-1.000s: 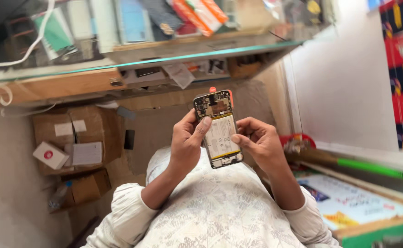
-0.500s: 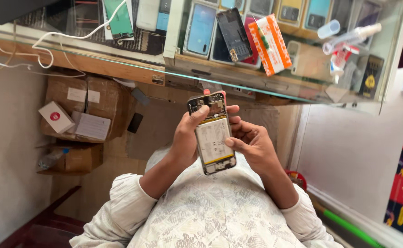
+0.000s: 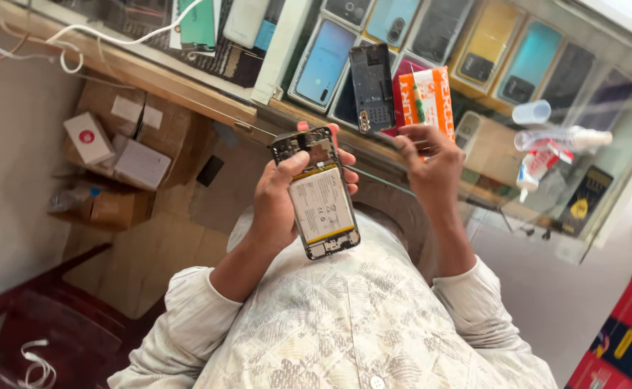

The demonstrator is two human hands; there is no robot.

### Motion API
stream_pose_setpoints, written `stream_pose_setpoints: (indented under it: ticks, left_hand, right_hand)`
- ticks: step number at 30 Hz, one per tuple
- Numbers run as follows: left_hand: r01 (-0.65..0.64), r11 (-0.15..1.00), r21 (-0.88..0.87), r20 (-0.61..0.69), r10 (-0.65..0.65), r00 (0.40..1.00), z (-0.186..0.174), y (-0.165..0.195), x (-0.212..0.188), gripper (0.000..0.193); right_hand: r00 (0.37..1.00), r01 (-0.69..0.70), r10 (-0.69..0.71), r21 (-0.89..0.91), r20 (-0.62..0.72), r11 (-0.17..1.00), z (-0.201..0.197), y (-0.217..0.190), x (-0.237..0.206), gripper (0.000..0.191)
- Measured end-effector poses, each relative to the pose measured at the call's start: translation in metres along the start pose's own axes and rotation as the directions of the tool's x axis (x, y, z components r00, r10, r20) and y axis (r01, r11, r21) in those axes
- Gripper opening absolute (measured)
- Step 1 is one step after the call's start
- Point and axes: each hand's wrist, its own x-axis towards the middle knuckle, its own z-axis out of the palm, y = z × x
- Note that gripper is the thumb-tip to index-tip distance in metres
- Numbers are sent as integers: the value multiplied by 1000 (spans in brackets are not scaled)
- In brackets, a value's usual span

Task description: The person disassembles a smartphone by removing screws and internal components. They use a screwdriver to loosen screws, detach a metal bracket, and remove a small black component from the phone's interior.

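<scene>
While the left hand clamps an opened phone by its long edges above the lap, thumb on top, the right hand pinches a green-handled screwdriver over the glass counter. Phone looks light, rigid, fragile: exposed flat battery, bare board; edge grip seems safest.

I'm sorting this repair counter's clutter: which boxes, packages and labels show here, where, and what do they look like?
Orange box: glass counter, behind the right hand; flat, white panels.
White box: on the brown cartons, far left; small, red round mark.
Battery label: opened phone in the left hand; white rectangle, yellow edges.
Black packet: counter's right; yellow emblem.
</scene>
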Motion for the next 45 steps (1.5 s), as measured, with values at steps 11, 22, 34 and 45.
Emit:
stream_pose_setpoints:
  ticks: [11,22,34,45]
  left_hand:
    - [45,995,-88,-13,-46,999,13,-10,29,65]
    - [243,970,5,155,-241,958,3,50,41,81]
    - [183,980,75,152,-192,969,-21,78,43,63]
    - [109,994,15,38,-109,993,-28,84,31,66]
  right_hand:
    - [971,193,-223,-275,-81,942,-21,27,52,17]
    - [971,-46,-113,-635,-209,771,27,-1,66,29]
    - [931,-63,95,101,-353,993,31,0,58,19]
    - [981,5,-57,-266,-188,964,68,-19,53,13]
